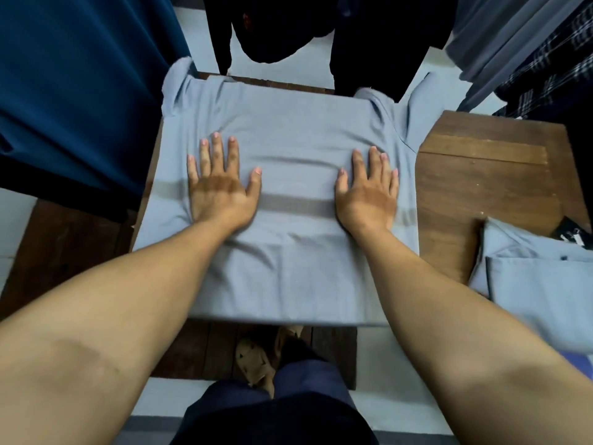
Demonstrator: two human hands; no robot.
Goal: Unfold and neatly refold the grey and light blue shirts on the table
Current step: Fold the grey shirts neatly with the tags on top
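The left hand [221, 191] lies flat, palm down, with its fingers straight and spread, pressing on the spread shirt [288, 133]. The right hand [369, 194] lies the same way to the right of it, fingers straight and closer together, near the shirt's right edge. Neither hand grasps anything; both are released and rest on the cloth, well apart from each other.

A darker grey band [295, 205] runs left to right across the shirt and passes under both hands. The shirt is blue-grey and lies in a broad rectangle that covers most of the left part of the wooden surface [481, 187]. Its near edge hangs just over the near edge of the surface. Soft creases run between and behind the wrists. At the far left and far right corners the cloth bunches up; which part of the shirt each bunch is cannot be told.

To the right, bare wood shows. On the near right part of the surface lies a second, folded shirt [539, 284] of a similar pale blue-grey, apart from the spread one. Just beyond it sits a small black thing [571, 231], too small to tell.

Around the surface hang clothes: a dark blue cloth [80, 91] on the left, a black garment [276, 27] at the far middle, a grey cloth [500, 36] and a checked cloth [552, 69] at the far right. Below, dark trousers [288, 412] and a tan sandal [253, 361] show.
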